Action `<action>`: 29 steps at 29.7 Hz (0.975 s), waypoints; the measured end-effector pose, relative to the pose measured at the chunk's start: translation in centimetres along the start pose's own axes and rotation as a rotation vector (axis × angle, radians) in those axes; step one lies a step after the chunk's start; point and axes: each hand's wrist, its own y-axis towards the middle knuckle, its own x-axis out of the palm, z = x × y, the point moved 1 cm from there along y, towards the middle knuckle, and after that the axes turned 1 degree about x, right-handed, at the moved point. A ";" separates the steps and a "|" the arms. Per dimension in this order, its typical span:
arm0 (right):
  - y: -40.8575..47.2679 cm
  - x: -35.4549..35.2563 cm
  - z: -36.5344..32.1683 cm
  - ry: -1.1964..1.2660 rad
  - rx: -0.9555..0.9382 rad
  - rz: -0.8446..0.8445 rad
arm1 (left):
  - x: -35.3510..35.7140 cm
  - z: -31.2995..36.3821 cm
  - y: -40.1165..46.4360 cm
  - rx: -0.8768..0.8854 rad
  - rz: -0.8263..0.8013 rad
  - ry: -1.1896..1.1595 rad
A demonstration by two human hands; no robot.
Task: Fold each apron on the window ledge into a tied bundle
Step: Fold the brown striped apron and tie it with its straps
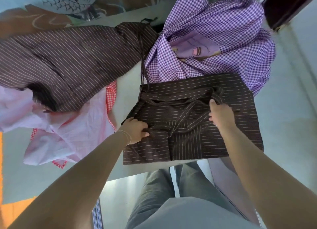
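With my left hand (136, 131) and right hand (221, 114) each pinching the brown apron (197, 143) mid-frame, any slack could let its loose strap (184, 116) slide and the fold sag.

Bright, soft daylight, even overall; source not visible. Only faint shadow under folded brown striped apron (197, 126) near left hand (136, 132), darker pocket in folds of 2nd striped apron (68, 62) beyond it. No hard glare. Mild softness/compression throughout, stripes by right hand (221, 115) fairly crisp. Strong wide-angle bend at edges, forearms stretched. Purple check apron (223, 31) beyond right hand slightly motion-blurred. Orange cast far left edge.
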 end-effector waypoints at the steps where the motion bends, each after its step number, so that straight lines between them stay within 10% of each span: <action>1: -1.3 1.0 -0.1 -0.118 0.048 -0.228 | 0.0 0.3 0.0 0.002 0.046 -0.086; 4: -4.2 4.0 0.0 -0.353 0.140 -0.720 | -0.1 1.3 0.0 0.039 0.191 -0.247; 9: -5.5 8.3 2.1 -0.245 0.084 -0.763 | -0.5 3.0 0.4 0.031 0.223 -0.271; 19: -7.5 5.1 4.8 -0.036 -0.698 0.170 | -2.6 -3.0 2.9 0.010 0.161 0.088; 26: -6.2 6.3 7.6 0.072 0.005 -0.227 | -2.9 -3.8 3.3 0.173 0.164 0.338; 29: -6.1 6.2 7.1 0.074 -0.034 -0.206 | -2.9 -3.7 3.8 0.219 0.184 0.340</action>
